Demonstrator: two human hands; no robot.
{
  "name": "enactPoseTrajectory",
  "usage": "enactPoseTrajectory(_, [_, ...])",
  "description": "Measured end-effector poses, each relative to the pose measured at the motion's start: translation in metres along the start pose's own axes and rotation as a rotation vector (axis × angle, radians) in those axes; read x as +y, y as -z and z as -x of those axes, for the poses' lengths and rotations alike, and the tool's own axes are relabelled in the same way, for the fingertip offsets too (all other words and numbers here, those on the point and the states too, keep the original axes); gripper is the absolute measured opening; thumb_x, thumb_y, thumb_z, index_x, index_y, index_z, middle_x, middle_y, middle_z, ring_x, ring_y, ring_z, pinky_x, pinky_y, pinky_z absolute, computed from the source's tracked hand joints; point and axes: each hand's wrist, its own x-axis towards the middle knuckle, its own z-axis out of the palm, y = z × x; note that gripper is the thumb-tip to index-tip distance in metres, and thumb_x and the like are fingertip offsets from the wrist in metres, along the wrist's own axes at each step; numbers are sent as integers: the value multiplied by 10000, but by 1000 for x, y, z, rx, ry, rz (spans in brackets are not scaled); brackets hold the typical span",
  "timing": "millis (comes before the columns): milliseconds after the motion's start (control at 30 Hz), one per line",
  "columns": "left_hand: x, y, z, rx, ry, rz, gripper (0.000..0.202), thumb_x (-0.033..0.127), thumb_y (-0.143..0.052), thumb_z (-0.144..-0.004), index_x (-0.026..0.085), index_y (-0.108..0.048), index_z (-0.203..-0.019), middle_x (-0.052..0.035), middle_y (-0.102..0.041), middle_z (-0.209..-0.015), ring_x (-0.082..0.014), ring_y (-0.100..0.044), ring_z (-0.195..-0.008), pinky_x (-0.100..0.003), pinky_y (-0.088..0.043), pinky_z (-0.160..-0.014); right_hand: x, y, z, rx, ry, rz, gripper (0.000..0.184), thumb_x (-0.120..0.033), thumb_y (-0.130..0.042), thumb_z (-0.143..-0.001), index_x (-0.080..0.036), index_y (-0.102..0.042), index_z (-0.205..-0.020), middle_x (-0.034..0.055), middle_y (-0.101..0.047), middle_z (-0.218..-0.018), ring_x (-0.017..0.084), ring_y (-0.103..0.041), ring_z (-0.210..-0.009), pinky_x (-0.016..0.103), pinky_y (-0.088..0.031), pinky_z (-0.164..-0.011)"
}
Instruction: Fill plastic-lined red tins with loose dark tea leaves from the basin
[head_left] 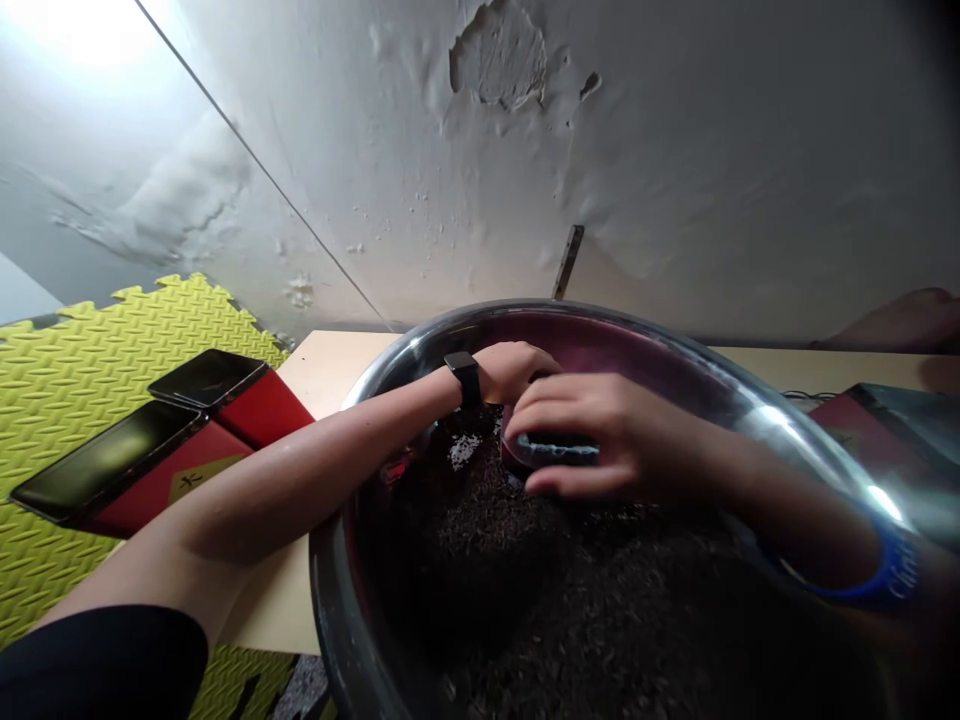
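Observation:
A large shiny metal basin (420, 345) holds a heap of loose, dark, leaf-like bits (600, 600). My left hand (517, 368), with a black watch at the wrist, reaches over the far side of the basin. Its fingertips are hidden behind my right hand. My right hand (600, 425) wears a blue wristband and curves its fingers and thumb around a dark red object with a pale blue edge (559, 452). What that object is I cannot make out. Beside it, a small patch of white grains (465, 450) lies on the dark bits.
Two red tins with dark shiny ends (150, 450) lie left of the basin on a yellow foam mat (135, 340). The basin rests on a pale wooden board (330, 350). Another dark red box (862, 420) is at the right. A peeling grey wall (337, 150) rises behind.

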Motion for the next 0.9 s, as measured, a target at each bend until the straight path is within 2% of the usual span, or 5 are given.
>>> enactPoseTrajectory(100, [-4, -6, -2, 57, -71, -60, 292, 241, -451, -798, 186, -605, -1040, -35, -615, -1045, -151, -556, -913, -242, -419, -791, -14, -25, -1, -255, 87, -105, 408, -443, -529, -761, -223, -564, -1103, 37, -591, -1017, 172, -540, -896, 287, -399, -776])
enactPoseTrajectory(200, [-7, -11, -4, 61, -78, -81, 294, 256, -452, -804, 195, -604, -1048, -29, -618, -1045, -141, -557, -923, -237, -417, -802, -18, -55, 0, -512, 155, -124, 673, -460, -622, -651, -210, -448, -1251, 98, -534, -1147, 257, -520, -979, 357, -413, -789])
enactPoseTrajectory(400, [-6, -12, -4, 50, -75, -64, 282, 249, -449, -820, 193, -600, -1052, -25, -619, -1035, -130, -551, -916, -241, -406, -810, -27, -92, 1, -828, 240, -207, 1139, -362, -757, -477, -241, -94, -1395, 162, -69, -1447, 403, -141, -1274, 495, -284, -951])
enactPoseTrajectory(600, [-8, -12, -4, 49, -81, -70, 287, 271, -445, -819, 202, -591, -1056, -19, -615, -1043, -121, -549, -925, -234, -404, -817, -26, -111, 1, -800, 244, -210, 1176, -354, -757, -461, -223, -59, -1398, 176, -47, -1446, 413, -93, -1279, 522, -274, -952])
enactPoseTrajectory(900, [-10, -13, -5, 27, -64, -42, 296, 280, -442, -818, 208, -590, -1065, -14, -618, -1041, -116, -552, -924, -229, -402, -808, -23, -115, -2, -690, 278, -164, 927, -475, -693, -515, -164, -327, -1308, 200, -299, -1340, 351, -467, -1048, 395, -421, -780])
